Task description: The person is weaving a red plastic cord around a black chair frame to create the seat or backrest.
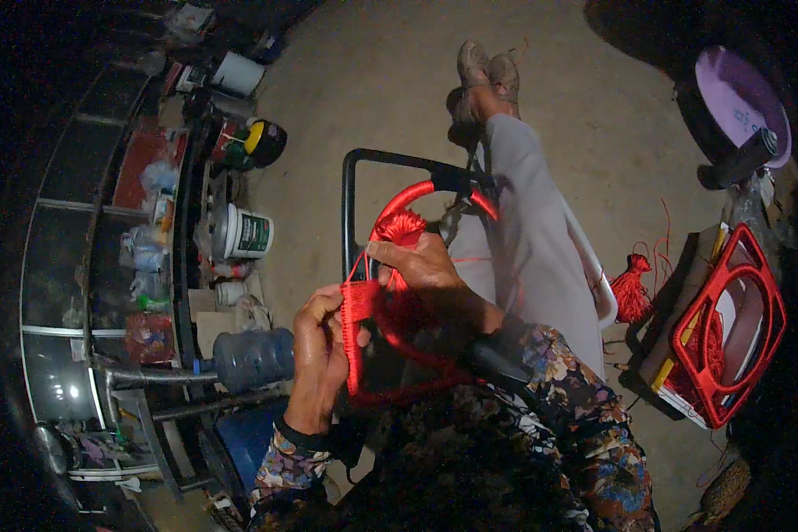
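A black metal frame [351, 191] with rounded corners and a curved bar inside it rests across my lap. Red cord is wound tightly round part of its left side [354, 332] and round part of the curved bar [405, 200]. My left hand [317, 350] is closed on the cord-wrapped left side, thumb and fingers round it. In my right hand [426, 282] is a bundle of red cord [401, 227], pinched between thumb and fingers. A strand runs from the bundle to the wrapped side. The right fingers are partly hidden behind the hand.
On the right, a finished-looking red frame [725, 328] leans on a box beside another red cord bundle [631, 291]. Behind it stands a purple basin [743, 106]. At left are cluttered shelves, a white bucket [248, 232] and a blue water jug [255, 359].
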`<state>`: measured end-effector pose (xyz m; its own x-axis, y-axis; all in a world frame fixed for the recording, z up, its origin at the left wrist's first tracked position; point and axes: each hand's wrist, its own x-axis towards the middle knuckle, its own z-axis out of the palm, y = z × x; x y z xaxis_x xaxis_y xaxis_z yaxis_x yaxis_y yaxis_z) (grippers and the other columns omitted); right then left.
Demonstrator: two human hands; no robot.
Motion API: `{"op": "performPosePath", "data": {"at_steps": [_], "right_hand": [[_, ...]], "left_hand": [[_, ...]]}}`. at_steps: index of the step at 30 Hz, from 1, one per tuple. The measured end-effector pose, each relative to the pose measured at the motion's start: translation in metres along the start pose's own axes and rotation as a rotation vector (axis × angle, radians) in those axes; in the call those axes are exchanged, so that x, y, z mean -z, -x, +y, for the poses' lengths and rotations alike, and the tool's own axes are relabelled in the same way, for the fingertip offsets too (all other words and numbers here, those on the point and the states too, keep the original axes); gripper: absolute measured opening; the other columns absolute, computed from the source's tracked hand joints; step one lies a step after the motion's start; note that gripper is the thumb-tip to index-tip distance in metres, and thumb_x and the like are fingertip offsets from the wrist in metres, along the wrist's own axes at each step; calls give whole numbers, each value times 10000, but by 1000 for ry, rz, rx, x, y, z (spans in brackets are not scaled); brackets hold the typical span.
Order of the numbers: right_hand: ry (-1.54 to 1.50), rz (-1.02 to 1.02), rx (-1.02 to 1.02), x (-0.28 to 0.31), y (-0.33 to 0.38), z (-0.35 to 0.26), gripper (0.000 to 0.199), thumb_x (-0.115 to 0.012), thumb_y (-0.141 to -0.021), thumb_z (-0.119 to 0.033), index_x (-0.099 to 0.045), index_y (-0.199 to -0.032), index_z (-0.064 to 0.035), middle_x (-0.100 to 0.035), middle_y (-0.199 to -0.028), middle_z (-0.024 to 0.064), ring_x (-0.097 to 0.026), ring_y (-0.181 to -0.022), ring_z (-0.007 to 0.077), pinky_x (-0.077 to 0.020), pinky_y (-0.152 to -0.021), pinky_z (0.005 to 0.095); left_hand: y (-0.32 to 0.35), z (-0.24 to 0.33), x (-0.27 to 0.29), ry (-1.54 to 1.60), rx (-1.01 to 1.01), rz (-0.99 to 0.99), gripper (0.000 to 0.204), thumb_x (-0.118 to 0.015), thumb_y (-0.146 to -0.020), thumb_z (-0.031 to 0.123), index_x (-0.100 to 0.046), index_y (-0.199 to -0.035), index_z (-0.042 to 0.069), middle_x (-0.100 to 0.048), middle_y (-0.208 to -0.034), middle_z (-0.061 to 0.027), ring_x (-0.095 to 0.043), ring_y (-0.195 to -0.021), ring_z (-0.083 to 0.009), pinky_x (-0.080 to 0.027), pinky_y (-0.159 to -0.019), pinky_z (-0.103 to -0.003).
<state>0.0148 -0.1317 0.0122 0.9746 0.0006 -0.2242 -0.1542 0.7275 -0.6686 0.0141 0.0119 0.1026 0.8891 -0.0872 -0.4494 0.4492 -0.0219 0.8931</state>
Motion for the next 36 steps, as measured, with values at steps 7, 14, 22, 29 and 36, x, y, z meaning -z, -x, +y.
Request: {"op": "performPosePath", "data": {"at_steps": [7, 14, 22, 29, 36], "right_hand": [[-4, -45, 41, 1, 3, -4, 181, -618, -853, -209, -592, -743, -68, -543, -590, -7, -496, -502, 56, -388, -457, 237], [146, -187, 262, 7, -1, 3, 165, -600, -856, -182, -574, -753, -56, -558, -630, -2, -520, -551, 61, -411, -494, 237], [-188, -269, 115, -1, 8, -3, 112, -598, -848, -141, -556, -854, -37, -596, -746, 17, -557, -644, 69, -453, -562, 245], [-46, -201, 64, 0, 2, 5, 97, -603, -842, -124, -554, -856, -41, -592, -750, 12, -548, -658, 68, -439, -577, 248], [-65, -152, 113, -3, -10, 25, 168, -705, -762, -190, -571, -708, -104, -541, -639, -33, -489, -567, 59, -364, -492, 252]], "left_hand": [[3, 1, -3, -6, -59, 2, 131, -540, -862, 108, -540, -927, -6, -622, -769, -111, -576, -541, -167, -470, -413, -291], [13, -2, -8, -140, -192, 47, 77, -568, -855, 63, -550, -870, -10, -625, -723, -114, -545, -439, -140, -461, -396, -237], [7, -10, 3, -147, -246, -10, 90, -545, -872, 84, -554, -891, -4, -623, -741, -103, -549, -463, -147, -480, -415, -253], [4, -2, -7, -63, -168, 20, 148, -531, -893, 113, -549, -954, -21, -621, -728, -97, -561, -451, -152, -460, -365, -254], [-4, -1, 6, -227, -132, -88, 231, -537, -898, 208, -569, -982, -4, -608, -740, -73, -550, -442, -140, -475, -361, -252]]}}
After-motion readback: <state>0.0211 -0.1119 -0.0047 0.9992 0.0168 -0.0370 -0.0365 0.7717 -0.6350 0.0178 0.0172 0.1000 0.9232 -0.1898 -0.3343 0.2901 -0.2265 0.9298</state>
